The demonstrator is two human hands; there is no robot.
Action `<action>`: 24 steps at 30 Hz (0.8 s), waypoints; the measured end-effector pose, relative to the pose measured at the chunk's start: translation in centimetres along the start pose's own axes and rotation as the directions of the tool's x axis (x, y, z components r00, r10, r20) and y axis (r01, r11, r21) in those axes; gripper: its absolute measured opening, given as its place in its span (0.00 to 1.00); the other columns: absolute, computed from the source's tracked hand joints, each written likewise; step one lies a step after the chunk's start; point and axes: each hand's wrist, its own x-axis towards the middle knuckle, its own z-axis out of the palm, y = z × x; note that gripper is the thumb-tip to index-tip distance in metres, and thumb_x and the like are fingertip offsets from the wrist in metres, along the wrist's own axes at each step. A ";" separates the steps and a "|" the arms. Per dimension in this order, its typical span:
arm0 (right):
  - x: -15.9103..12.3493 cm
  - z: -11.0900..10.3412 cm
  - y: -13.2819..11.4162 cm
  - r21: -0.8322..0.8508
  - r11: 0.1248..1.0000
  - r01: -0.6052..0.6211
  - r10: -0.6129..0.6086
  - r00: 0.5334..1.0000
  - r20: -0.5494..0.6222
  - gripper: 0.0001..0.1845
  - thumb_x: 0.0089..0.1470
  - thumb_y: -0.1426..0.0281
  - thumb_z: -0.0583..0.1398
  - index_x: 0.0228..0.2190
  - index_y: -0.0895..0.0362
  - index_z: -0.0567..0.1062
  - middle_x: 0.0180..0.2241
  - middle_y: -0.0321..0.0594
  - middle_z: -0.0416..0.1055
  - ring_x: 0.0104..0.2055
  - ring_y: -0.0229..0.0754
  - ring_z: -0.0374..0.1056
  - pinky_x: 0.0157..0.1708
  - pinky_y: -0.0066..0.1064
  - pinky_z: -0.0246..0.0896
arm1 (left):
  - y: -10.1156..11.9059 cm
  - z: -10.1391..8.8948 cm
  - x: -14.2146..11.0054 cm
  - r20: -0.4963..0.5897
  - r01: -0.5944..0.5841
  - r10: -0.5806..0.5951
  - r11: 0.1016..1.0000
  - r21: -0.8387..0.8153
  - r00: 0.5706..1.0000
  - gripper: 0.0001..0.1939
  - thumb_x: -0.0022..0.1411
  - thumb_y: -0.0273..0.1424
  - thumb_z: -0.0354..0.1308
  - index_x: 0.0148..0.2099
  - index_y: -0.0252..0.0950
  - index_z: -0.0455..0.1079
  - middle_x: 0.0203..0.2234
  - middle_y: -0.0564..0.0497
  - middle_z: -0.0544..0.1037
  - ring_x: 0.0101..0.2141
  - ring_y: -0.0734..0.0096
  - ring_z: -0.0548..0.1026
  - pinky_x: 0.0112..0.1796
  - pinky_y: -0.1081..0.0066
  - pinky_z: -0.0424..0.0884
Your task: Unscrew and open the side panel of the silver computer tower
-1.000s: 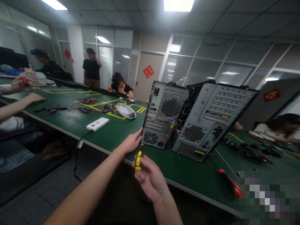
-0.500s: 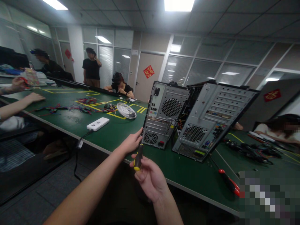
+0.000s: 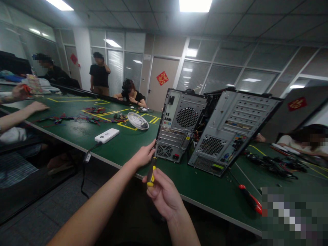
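Note:
In my right hand (image 3: 164, 194) is a black-and-yellow screwdriver (image 3: 151, 177), its handle pinched between thumb and fingers. The handle slants up toward the lower left corner of a grey desktop computer case (image 3: 166, 136); its tip is hidden at that edge. My left hand (image 3: 144, 155) is at the same case's lower left edge, fingers closed against it and partly out of sight. A second computer case (image 3: 217, 133) leans to the right beside the first, its rear ports and vents facing me.
A white power bank (image 3: 107, 135) with a black cable lies left on the green table (image 3: 123, 145). Behind it are tangled wires (image 3: 69, 119) and a white plastic basket (image 3: 138, 121). To the right are a red-and-black screwdriver (image 3: 251, 200) and black cables (image 3: 271, 165). Other people sit around.
The screwdriver handle has turned in my right fingers, so its yellow stripe now faces more to the right. My left hand and both cases stay in place.

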 end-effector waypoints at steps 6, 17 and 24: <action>0.1 -0.3 -0.2 0.026 0.999 -0.036 0.035 0.999 0.022 0.17 0.51 0.69 0.69 0.42 0.67 0.81 0.32 0.51 0.81 0.19 0.29 0.62 0.21 0.21 0.52 | 0.1 0.0 0.0 0.000 0.005 -0.005 1.000 0.002 1.000 0.33 0.74 0.36 0.49 0.77 0.39 0.53 0.53 0.40 0.83 0.49 0.59 0.83 0.52 0.67 0.73; -0.2 0.1 0.2 0.001 1.000 -0.003 0.003 1.000 0.016 0.14 0.55 0.67 0.72 0.37 0.60 0.75 0.33 0.47 0.82 0.18 0.27 0.57 0.21 0.20 0.47 | -0.1 -0.1 0.0 0.005 -0.008 0.008 1.000 0.014 1.000 0.33 0.75 0.37 0.49 0.78 0.40 0.52 0.57 0.40 0.81 0.54 0.56 0.81 0.55 0.63 0.73; 0.1 -0.2 0.2 0.037 0.999 -0.025 0.023 0.998 0.052 0.15 0.52 0.68 0.68 0.41 0.63 0.79 0.32 0.50 0.82 0.19 0.30 0.61 0.22 0.22 0.52 | 0.1 -0.3 -0.2 0.014 0.002 -0.002 1.000 0.006 1.000 0.33 0.75 0.37 0.48 0.78 0.40 0.52 0.55 0.41 0.82 0.52 0.58 0.82 0.53 0.65 0.73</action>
